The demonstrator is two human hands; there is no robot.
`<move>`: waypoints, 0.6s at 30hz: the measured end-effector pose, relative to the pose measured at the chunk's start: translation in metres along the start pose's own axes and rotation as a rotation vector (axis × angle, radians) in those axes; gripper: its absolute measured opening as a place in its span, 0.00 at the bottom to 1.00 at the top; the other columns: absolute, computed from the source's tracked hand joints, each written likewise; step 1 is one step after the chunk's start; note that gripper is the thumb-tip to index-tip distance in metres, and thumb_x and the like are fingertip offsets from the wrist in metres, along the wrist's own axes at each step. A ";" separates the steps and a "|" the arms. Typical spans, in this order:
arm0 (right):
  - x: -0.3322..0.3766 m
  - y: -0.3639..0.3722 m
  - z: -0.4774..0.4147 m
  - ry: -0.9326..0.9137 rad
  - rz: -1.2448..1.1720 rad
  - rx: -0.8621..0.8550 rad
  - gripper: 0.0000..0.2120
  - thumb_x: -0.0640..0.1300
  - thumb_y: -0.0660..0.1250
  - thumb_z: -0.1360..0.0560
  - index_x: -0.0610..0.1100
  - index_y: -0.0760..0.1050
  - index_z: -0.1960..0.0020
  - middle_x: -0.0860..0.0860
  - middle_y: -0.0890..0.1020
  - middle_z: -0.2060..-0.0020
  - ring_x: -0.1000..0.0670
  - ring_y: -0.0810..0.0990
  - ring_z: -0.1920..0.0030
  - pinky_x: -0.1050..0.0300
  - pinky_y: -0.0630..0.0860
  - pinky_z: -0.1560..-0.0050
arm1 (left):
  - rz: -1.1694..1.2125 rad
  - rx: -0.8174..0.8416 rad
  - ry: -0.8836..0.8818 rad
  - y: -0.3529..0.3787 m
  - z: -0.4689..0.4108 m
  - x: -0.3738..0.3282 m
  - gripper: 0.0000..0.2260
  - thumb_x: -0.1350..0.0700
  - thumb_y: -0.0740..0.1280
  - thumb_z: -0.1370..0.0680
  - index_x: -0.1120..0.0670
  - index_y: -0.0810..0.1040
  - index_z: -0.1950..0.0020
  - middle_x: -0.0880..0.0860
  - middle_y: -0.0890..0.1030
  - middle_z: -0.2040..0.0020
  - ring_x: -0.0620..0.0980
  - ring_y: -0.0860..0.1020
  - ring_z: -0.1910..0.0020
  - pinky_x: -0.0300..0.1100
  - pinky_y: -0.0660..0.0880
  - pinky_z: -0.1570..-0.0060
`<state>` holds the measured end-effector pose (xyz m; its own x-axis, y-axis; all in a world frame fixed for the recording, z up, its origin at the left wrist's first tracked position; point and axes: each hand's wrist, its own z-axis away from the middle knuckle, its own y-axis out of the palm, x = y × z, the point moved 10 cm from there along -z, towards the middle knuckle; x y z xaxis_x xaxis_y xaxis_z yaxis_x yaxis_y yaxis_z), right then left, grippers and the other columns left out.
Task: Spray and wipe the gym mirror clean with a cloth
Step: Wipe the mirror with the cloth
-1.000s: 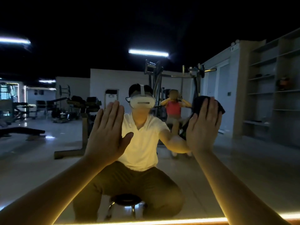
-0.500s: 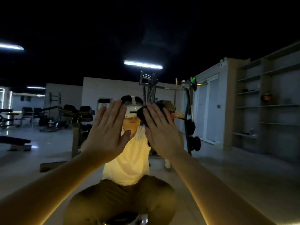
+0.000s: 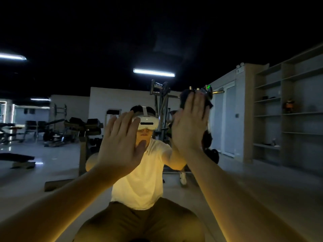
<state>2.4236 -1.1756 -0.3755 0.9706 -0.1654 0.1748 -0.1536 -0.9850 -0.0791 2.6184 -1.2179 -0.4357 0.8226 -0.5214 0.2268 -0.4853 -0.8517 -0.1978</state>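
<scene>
Entry: gym mirror [image 3: 262,180], two hands raised to it, cloth under the right.

Nearest me, both forearms reach up from the lower corners. The left hand [image 3: 120,144] is spread flat with straight fingers and holds nothing; I think the palm lies on the glass, though the dim light leaves contact uncertain. The right hand [image 3: 190,126], just beside it and higher, presses straight fingers onto a dark cloth [image 3: 185,98], bunched, showing above the fingertips and past the hand's right edge. The glass fills my view on every side, with broad stretches left of the left hand and right of the right. Its surface reads dark and glossy. Reflected beyond are a weight bench [image 3: 83,126], open shelving [image 3: 288,119] and a ceiling tube light [image 3: 153,72].
</scene>
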 end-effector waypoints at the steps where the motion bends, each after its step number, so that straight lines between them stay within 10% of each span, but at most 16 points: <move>1: 0.028 0.004 0.003 -0.120 0.005 0.024 0.30 0.51 0.44 0.15 0.40 0.52 0.17 0.41 0.52 0.17 0.42 0.48 0.17 0.38 0.51 0.18 | 0.008 -0.045 0.014 -0.006 -0.006 0.000 0.26 0.48 0.62 0.18 0.62 0.71 0.25 0.64 0.70 0.24 0.63 0.68 0.24 0.61 0.62 0.25; 7: 0.065 0.012 0.011 -0.625 0.019 0.069 0.28 0.49 0.51 0.14 0.40 0.57 0.17 0.41 0.57 0.18 0.44 0.52 0.17 0.39 0.51 0.18 | -0.049 -0.071 -0.039 -0.008 -0.053 0.013 0.31 0.48 0.57 0.16 0.65 0.60 0.18 0.65 0.58 0.17 0.62 0.56 0.17 0.62 0.54 0.19; 18: -0.093 -0.014 -0.073 0.219 -0.014 -0.102 0.29 0.49 0.46 0.16 0.37 0.58 0.18 0.39 0.61 0.19 0.40 0.58 0.19 0.37 0.55 0.20 | -0.119 -0.021 -0.035 0.009 -0.060 0.013 0.40 0.35 0.51 0.16 0.63 0.49 0.15 0.61 0.47 0.14 0.58 0.46 0.15 0.62 0.51 0.18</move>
<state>2.3220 -1.1501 -0.3191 0.9111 -0.1477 0.3847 -0.1690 -0.9854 0.0222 2.6072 -1.2356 -0.3768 0.8845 -0.4144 0.2143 -0.3890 -0.9087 -0.1516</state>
